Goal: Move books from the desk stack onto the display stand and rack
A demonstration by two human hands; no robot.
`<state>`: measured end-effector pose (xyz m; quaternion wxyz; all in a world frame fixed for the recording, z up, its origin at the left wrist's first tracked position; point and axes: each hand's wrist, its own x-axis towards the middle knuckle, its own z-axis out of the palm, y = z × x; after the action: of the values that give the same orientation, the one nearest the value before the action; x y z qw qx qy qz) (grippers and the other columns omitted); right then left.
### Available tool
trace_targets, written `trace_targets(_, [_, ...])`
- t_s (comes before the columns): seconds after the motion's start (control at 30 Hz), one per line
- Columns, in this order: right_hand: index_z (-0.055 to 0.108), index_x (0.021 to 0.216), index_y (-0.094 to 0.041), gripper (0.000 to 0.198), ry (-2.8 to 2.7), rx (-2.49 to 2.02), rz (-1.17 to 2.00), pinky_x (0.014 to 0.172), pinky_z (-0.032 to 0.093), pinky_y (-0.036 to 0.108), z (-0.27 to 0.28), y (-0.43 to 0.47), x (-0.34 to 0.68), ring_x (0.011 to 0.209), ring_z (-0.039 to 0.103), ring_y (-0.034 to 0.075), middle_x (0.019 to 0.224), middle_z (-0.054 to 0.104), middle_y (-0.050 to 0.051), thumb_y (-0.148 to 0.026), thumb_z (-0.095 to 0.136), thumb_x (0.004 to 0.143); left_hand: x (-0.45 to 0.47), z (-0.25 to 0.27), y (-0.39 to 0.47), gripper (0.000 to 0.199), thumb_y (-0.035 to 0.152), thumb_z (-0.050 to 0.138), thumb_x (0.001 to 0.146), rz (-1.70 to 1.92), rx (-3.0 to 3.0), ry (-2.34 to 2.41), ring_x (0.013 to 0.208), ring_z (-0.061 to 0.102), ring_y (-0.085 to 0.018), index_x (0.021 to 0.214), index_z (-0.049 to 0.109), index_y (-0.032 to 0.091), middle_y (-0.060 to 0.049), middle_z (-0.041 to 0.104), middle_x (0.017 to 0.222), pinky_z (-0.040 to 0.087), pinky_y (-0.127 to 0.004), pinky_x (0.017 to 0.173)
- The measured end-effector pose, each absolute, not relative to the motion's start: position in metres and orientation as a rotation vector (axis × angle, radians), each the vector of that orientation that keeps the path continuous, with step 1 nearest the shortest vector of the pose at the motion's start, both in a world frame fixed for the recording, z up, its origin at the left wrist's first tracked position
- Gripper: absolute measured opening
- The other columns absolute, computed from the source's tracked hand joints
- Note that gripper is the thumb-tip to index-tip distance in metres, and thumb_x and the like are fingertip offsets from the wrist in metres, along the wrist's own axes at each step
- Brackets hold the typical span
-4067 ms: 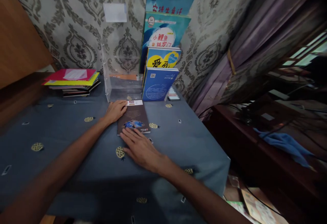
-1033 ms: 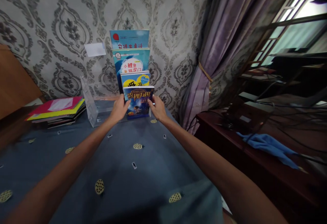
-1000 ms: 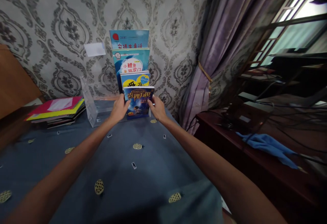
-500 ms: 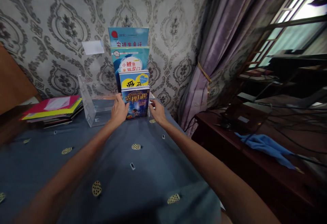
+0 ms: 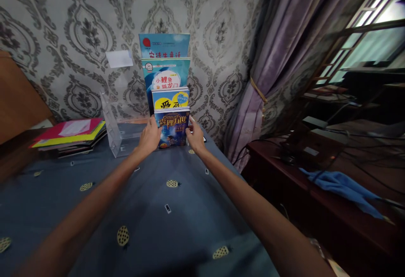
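Observation:
My left hand (image 5: 151,135) grips the left edge of a dark blue book (image 5: 172,130), its thumb against the front cover. My right hand (image 5: 196,135) holds the opposite edge, thumb in front and fingers along the side. The book stands upright at the front of a clear tiered book stand (image 5: 111,130). Behind it, in rising steps, are a yellow and blue book (image 5: 171,98), a teal book (image 5: 166,73) and a taller blue book (image 5: 164,46). A white card (image 5: 119,59) is at the stand's upper left.
A stack of folders and papers (image 5: 71,135), pink on top, lies left on the blue cloth (image 5: 145,209) with its pineapple print. Patterned wall stands close behind. At right are a purple curtain (image 5: 272,57), a dark red desk (image 5: 278,159), cables and a blue cloth strip (image 5: 344,188).
My right hand has closed in on the book's right edge, with its fingers now along the side. My left hand stays at the left edge. The whole view has shifted slightly.

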<state>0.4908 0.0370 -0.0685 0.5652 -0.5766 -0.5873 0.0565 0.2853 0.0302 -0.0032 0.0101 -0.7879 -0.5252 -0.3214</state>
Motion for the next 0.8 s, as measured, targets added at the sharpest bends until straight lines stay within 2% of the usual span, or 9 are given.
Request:
trace_targets(0.2, [0.053,0.141,-0.02,0.063,-1.274,-1.382,0.114,0.093,0.053,0.047,-0.07,0.044,0.484,0.092,0.06,0.025,0.104,0.06,0.01,-0.017,0.05,0.078,0.285,0.001,0.034,0.032,0.022,0.047,0.097,-0.934,-2.464,-1.657,0.114,0.062,-0.033,0.128,0.041,0.016,-0.018,0.06,0.125,0.052,-0.044,0.09])
trace_targets(0.37, [0.054,0.141,-0.019,0.067,-1.265,-1.377,0.094,0.096,0.052,0.045,-0.071,0.042,0.48,0.095,0.06,0.025,0.102,0.057,0.01,-0.011,0.046,0.075,0.288,0.005,0.031,0.028,0.023,0.047,0.097,-0.868,-2.438,-1.695,0.111,0.063,-0.034,0.124,0.043,0.014,-0.019,0.059,0.126,0.052,-0.043,0.087])
trace_targets(0.8, [0.055,0.139,-0.018,0.066,-1.288,-1.401,0.054,0.09,0.054,0.047,-0.072,0.044,0.483,0.091,0.062,0.026,0.107,0.061,0.012,-0.012,0.045,0.074,0.288,0.011,0.023,0.031,0.027,0.046,0.099,-0.741,-2.421,-1.754,0.11,0.065,-0.034,0.128,0.043,0.014,-0.018,0.062,0.125,0.052,-0.042,0.087])
